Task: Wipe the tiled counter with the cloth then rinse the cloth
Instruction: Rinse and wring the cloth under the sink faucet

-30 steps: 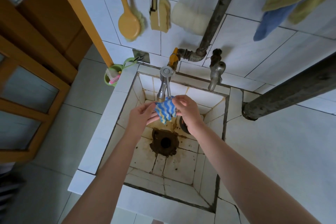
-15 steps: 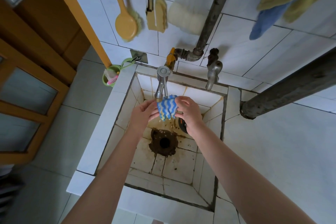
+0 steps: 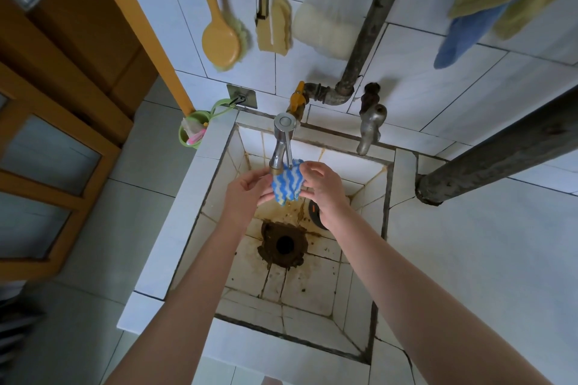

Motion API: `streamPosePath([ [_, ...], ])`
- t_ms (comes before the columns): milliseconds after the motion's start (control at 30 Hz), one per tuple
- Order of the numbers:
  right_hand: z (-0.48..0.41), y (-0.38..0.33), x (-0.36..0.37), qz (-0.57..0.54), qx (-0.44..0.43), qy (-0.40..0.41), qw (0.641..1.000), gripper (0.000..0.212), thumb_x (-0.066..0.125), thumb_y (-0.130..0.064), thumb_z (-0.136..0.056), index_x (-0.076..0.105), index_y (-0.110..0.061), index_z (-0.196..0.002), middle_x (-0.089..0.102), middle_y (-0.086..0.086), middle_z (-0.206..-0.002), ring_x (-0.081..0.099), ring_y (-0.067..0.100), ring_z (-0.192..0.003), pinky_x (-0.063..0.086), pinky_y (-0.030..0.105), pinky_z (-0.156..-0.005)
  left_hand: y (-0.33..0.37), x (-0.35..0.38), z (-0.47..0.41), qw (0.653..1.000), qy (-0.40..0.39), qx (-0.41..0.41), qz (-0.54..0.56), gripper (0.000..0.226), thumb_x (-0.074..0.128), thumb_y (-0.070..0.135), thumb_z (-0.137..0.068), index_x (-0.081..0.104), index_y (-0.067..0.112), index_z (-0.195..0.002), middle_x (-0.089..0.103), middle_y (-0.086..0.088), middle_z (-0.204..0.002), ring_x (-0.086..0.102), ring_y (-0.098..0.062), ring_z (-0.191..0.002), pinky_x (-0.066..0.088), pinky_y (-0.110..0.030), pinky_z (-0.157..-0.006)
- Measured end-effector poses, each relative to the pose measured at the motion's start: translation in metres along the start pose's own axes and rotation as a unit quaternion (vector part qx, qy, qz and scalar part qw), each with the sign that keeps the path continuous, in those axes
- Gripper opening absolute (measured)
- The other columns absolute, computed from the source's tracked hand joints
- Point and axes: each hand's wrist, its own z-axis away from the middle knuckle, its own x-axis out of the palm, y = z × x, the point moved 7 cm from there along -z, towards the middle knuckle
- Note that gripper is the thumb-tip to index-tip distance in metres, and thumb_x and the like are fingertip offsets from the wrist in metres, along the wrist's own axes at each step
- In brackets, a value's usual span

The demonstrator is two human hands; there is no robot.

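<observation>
Cloth point(image 3: 287, 183) bunched under tap point(image 3: 282, 147); left hand point(image 3: 244, 194), right hand point(image 3: 325, 191) grip pinching it; drain point(image 3: 285, 245) below.

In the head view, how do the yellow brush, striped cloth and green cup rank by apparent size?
1. yellow brush, clearly largest.
2. striped cloth and green cup: they look about alike and both are partly hidden, so unranked.

Dim, soft daylight; edges bowed by wide-angle lens; top perhaps blurred.

Cloth point(image 3: 287, 182) soft woven fabric; tap point(image 3: 281, 147) shiny metal; sink point(image 3: 312, 291) stained glazed tile.
</observation>
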Motion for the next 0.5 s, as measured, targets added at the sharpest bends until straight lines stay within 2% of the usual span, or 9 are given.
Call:
streamPosePath([
  [100, 0.002, 0.001, -0.001, -0.013, 0.007, -0.008, 1.0, 0.018, 0.057, -0.022, -0.092, 0.057, -0.009, -0.104, 0.061, 0.013, -0.115, 0.062, 0.021, -0.1, 0.052, 0.019, -0.062, -0.003, 0.0, -0.001, 1.0, -0.002, -0.006, -0.014, 0.018, 0.051, 0.007, -0.093, 0.06, 0.006, -0.11, 0.068, -0.01, -0.103, 0.07, -0.01, -0.083, 0.056, -0.02, -0.075],
  [167, 0.002, -0.002, 0.003, -0.013, 0.005, -0.015, 1.0, 0.017, 0.058, -0.022, -0.092, 0.057, -0.009, -0.103, 0.062, 0.013, -0.113, 0.062, 0.021, -0.1, 0.052, 0.02, -0.063, -0.003, -0.001, 0.0, 1.0, -0.004, -0.007, -0.03, 0.024, 0.054, 0.013, -0.092, 0.058, 0.007, -0.115, 0.068, -0.008, -0.104, 0.068, -0.012, -0.089, 0.054, -0.022, -0.082],
  [233, 0.0, -0.006, 0.01, 0.0, -0.003, -0.025, 1.0, 0.012, 0.058, -0.02, -0.091, 0.057, -0.01, -0.098, 0.063, 0.011, -0.109, 0.063, 0.024, -0.099, 0.054, 0.021, -0.064, -0.003, -0.003, -0.001, 0.995, 0.002, 0.0, -0.098, 0.034, 0.063, 0.018, -0.087, 0.058, 0.009, -0.118, 0.067, -0.006, -0.104, 0.065, -0.015, -0.094, 0.052, -0.025, -0.086],
  [333, -0.002, -0.011, 0.021, 0.019, -0.02, -0.044, 0.999, 0.01, 0.06, -0.016, -0.091, 0.057, -0.008, -0.096, 0.065, 0.01, -0.104, 0.064, 0.026, -0.098, 0.058, 0.024, -0.067, -0.001, -0.004, -0.003, 0.981, 0.007, 0.022, -0.192, 0.033, 0.067, 0.021, -0.083, 0.06, 0.007, -0.112, 0.064, -0.007, -0.098, 0.06, -0.016, -0.088, 0.048, -0.019, -0.075],
  [433, -0.005, -0.014, 0.026, 0.053, -0.044, -0.053, 0.996, 0.014, 0.061, -0.016, -0.09, 0.06, -0.008, -0.101, 0.066, 0.005, -0.104, 0.063, 0.025, -0.101, 0.057, 0.034, -0.081, -0.002, -0.01, -0.005, 0.993, 0.027, 0.009, -0.114, 0.031, 0.064, 0.013, -0.086, 0.056, -0.003, -0.111, 0.062, -0.019, -0.108, 0.065, -0.026, -0.095, 0.056, -0.022, -0.073],
  [500, -0.005, -0.014, 0.027, 0.096, -0.056, -0.066, 0.992, 0.014, 0.061, -0.019, -0.09, 0.063, -0.014, -0.103, 0.065, 0.0, -0.108, 0.06, 0.022, -0.107, 0.049, 0.04, -0.094, 0.0, -0.011, -0.004, 0.997, 0.038, 0.008, -0.068, 0.024, 0.06, 0.008, -0.088, 0.055, -0.002, -0.109, 0.062, -0.021, -0.11, 0.066, -0.027, -0.092, 0.057, -0.02, -0.069],
])
